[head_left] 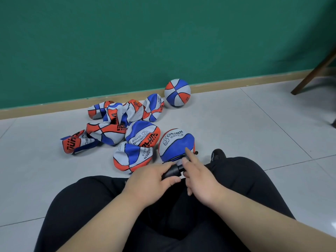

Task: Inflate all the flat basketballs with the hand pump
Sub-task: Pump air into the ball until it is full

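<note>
My left hand (151, 176) grips the black hand pump (173, 170) over my lap. My right hand (197, 176) lies against the pump's far end, forefinger stretched out onto a partly filled red, blue and grey basketball (175, 143) in front of my knees. I cannot tell whether its other fingers hold the pump. A heap of several flat basketballs (116, 128) lies to the left on the floor. One round, full basketball (177, 92) sits by the wall.
I sit with black-trousered legs (91, 206) spread on a grey tiled floor (254, 128). A green wall with a tan skirting board (45, 106) runs behind the balls. A dark wooden furniture leg (312, 75) slants at the far right. A black shoe (218, 154) shows by the ball.
</note>
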